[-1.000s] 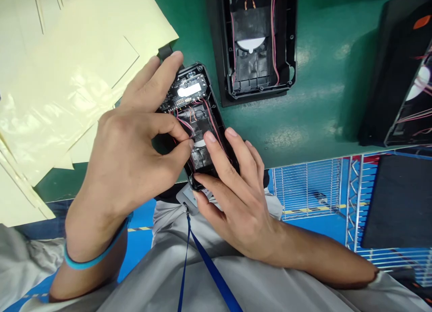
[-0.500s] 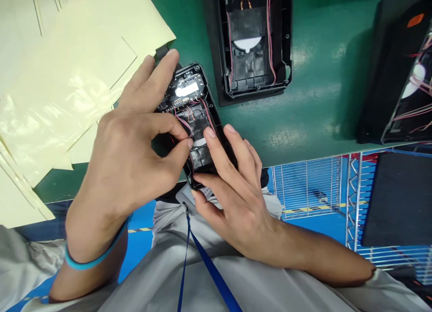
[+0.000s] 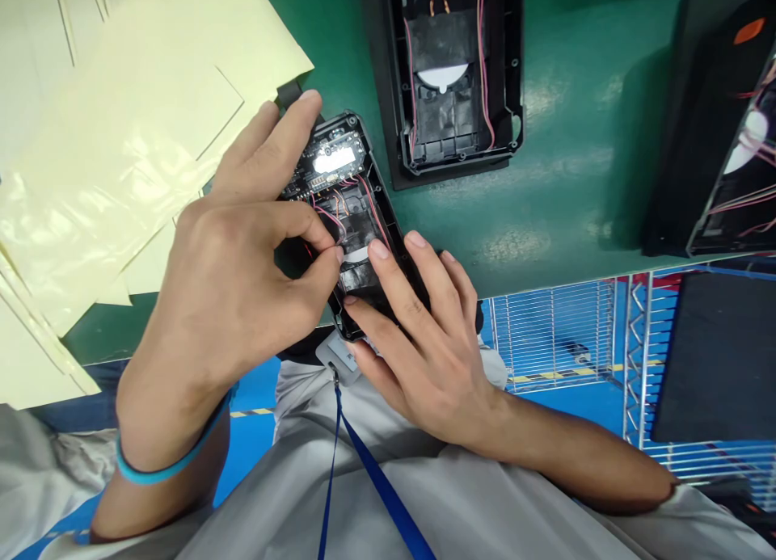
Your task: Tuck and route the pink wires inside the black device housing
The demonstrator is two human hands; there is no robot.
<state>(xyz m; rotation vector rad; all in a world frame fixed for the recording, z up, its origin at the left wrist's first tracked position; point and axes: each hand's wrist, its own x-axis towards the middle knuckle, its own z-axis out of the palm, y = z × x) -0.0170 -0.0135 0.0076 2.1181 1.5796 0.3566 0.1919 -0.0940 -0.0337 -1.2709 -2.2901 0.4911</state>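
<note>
A black plastic housing lies tilted at the front edge of the green table, its open side up. Inside it are a circuit board, thin pink wires and a part-hidden white disc. My left hand reaches over the housing's left side, thumb and index finger pinched on a pink wire beside the disc; its other fingers stretch along the board's end. My right hand grips the housing's lower right side, fingertips inside and over the rim, thumb low at the near end.
Another open housing with wires lies on a black slab beyond. Further right sits a third black unit with wires. Pale yellow sheets cover the table's left part. Wire shelving stands below the table's edge at right.
My right hand has shifted slightly; its thumb side has slid up a little along the housing's near end. The left hand keeps its pinch at nearly the same spot.
</note>
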